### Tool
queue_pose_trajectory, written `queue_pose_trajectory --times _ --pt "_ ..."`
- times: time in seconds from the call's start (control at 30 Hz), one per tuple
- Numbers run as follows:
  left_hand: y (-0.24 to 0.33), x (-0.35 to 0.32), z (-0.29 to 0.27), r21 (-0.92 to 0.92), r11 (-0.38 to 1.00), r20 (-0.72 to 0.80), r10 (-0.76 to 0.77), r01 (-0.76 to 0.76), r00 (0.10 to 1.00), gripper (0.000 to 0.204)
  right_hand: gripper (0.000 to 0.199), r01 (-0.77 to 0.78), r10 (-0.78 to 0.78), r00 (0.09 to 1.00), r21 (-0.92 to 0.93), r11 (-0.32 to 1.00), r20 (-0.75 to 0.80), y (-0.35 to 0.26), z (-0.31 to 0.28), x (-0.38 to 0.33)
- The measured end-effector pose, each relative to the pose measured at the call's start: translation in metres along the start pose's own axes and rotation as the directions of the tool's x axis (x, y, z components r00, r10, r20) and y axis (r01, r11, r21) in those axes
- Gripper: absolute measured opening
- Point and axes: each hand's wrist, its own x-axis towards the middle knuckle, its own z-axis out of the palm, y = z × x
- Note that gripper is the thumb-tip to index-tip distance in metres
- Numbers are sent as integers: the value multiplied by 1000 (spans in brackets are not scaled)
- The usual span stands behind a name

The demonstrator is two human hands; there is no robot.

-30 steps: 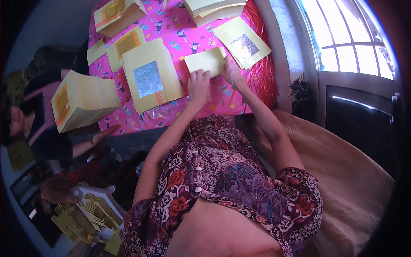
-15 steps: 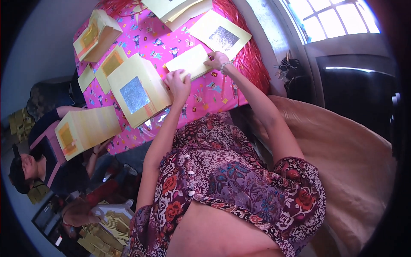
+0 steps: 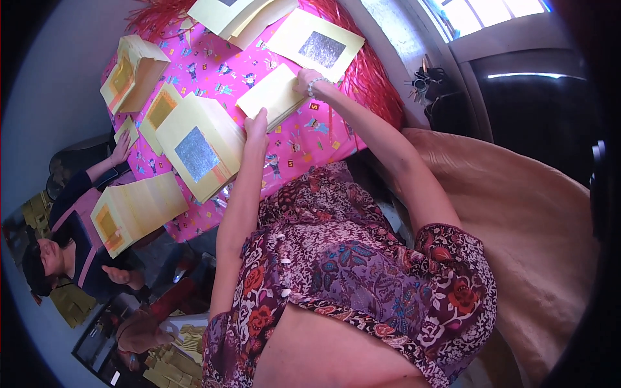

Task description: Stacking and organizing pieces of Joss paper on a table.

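Note:
A folded stack of pale yellow joss paper lies at a slant on the pink patterned table cover. My left hand is closed on its near left corner, thumb on top. At the stack's right end, my right hand, with a beaded bracelet at the wrist, grips the edge; its fingertips are partly hidden. Just left of my left hand is a thick pile of yellow sheets with a silver square. Beyond my right hand lies another sheet with a silver square.
More yellow stacks stand at the far edge and at the left, with a gold-squared stack at the near left. A co-worker's hand touches a small yellow paper there. Red fringe hangs at the right, near a tan cover.
My left hand has shifted from the top of the stack to its near corner. A co-worker's hand has reached onto the small paper at the left. The whole view has tilted slightly.

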Motion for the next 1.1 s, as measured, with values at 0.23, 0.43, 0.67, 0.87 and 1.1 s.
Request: queue_pose_trajectory --times 0.23,0.43,0.67,0.87,1.1 --pt "13 -6 6 -204 972 28 -111 115 993 46 39 -8 2 996 63 998 90 10 -8 13" --pt "-1 4 -1 -266 958 2 -112 109 994 40 41 -29 25 995 45 999 94 3 -8 13" --pt "-6 16 -5 -214 962 49 -160 167 986 41 46 -12 11 1000 24 1000 15 10 1 28" --pt "-14 26 -10 -205 967 -1 -154 151 988 40 41 -99 94 992 47 994 88 0 1 24" --pt "-13 23 -12 -198 968 64 -145 155 987 41 36 -61 45 994 157 986 101 5 -4 20"
